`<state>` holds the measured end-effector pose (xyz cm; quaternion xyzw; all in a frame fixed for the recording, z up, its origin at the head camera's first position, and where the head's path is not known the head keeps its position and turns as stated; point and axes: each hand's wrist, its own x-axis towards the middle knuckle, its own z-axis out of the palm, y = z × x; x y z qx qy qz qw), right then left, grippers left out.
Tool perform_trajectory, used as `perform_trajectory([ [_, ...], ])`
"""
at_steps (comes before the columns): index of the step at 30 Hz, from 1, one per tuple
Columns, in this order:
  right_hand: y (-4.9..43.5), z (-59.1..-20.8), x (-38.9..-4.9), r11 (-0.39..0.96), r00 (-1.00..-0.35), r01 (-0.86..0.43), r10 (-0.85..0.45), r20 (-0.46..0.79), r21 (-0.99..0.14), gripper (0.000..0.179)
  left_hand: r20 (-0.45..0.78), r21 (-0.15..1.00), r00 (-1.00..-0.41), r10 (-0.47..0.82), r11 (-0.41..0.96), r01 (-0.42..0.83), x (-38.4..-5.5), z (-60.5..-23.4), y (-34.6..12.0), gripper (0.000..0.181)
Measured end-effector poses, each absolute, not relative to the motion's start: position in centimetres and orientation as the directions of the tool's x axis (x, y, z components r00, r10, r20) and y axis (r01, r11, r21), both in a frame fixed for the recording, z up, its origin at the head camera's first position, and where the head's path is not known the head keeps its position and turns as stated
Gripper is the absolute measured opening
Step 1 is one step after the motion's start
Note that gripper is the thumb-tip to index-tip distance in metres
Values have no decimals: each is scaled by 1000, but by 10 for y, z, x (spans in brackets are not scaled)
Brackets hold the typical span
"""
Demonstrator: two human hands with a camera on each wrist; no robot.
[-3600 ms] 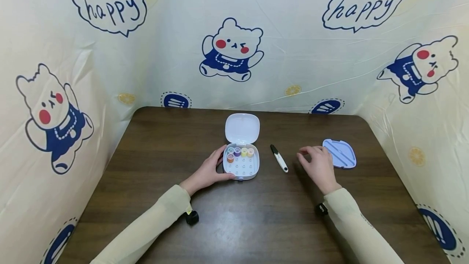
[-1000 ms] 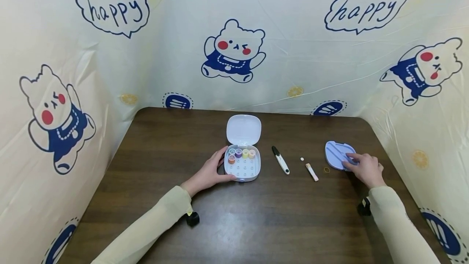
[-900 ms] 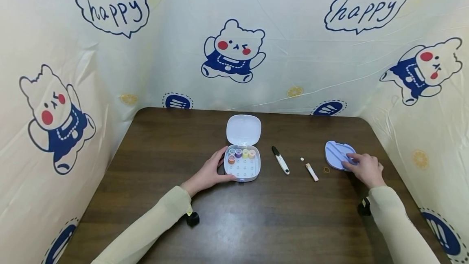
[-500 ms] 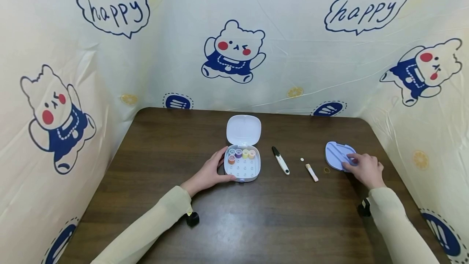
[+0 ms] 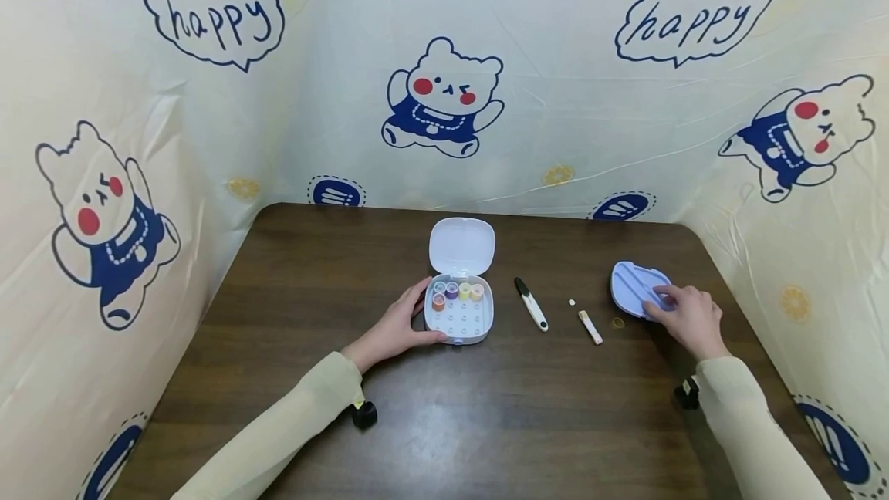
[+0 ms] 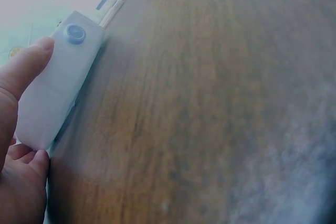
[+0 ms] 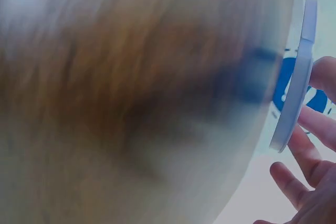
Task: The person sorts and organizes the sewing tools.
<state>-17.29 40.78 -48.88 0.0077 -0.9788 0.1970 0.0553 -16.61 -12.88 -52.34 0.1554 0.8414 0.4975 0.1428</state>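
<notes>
My left hand [image 5: 392, 330] grips the side of an open white sewing box [image 5: 429, 326], thumb in front and fingers at the back. Several small coloured thread spools [image 5: 451, 289] sit on the box's pegs, with bare pegs nearer me. In the left wrist view the thumb lies beside the blue latch [image 6: 75, 34]. At the right, my right hand [image 5: 697, 322] pinches the near right edge of a light blue grooved tray [image 5: 628, 292]. The right wrist view shows this tray [image 7: 296, 87] edge-on between thumb and fingers, apparently raised off the table.
Between box and tray lie a black-and-white pen-like tool [image 5: 531, 305], a small white disc [image 5: 572, 302], a short pale stick with an orange end [image 5: 590, 327] and a gold ring [image 5: 618, 323]. Printed cloth [image 5: 319, 114] stands behind the brown table [image 5: 444, 423].
Earlier, my right hand was left of the tray; the stick, disc and ring now show there. In the last half second the tray has shifted slightly up and left with my right hand.
</notes>
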Motion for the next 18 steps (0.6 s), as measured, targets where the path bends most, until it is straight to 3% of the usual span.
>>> perform_trajectory([
  [18,368,-473,-166,901,-984,-119,-50,174,-417,44,-82,880,-911,405,458,124,-166,-523,-129,112],
])
